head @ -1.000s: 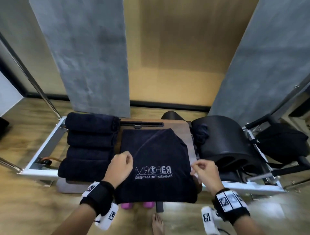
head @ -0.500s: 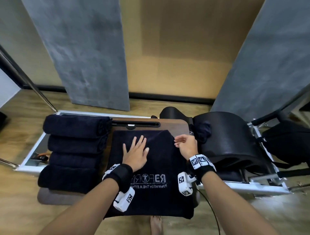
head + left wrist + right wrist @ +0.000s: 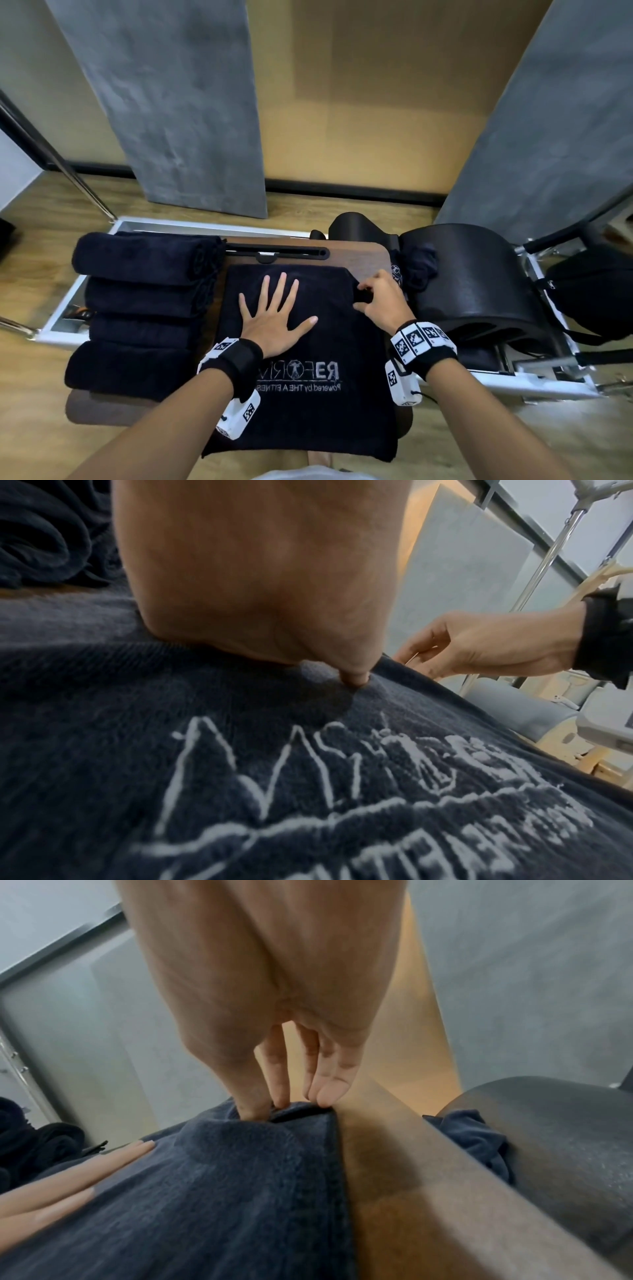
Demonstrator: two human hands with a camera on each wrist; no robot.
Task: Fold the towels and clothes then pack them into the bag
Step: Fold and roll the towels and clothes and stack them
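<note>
A dark navy towel [image 3: 308,404] with a white logo lies flat on the wooden board [image 3: 363,251], its near edge hanging over the front. My left hand [image 3: 274,315] presses flat on its middle with the fingers spread. My right hand [image 3: 375,298] pinches the towel's right edge [image 3: 301,1112] near the far corner, thumb and fingers on the fold. In the left wrist view the palm [image 3: 260,588] rests on the towel [image 3: 240,777] above the logo. A black bag [image 3: 592,294] sits at the far right.
Several rolled navy towels [image 3: 144,308] are stacked to the left of the board. A crumpled dark cloth [image 3: 416,267] lies against a black curved barrel [image 3: 479,281] on the right. A white metal frame [image 3: 58,318] surrounds the board, on a wooden floor.
Both hands left the towel's near corners and went to its far half. The left hand now lies flat with wider-spread fingers; the right hand has taken hold of the right edge.
</note>
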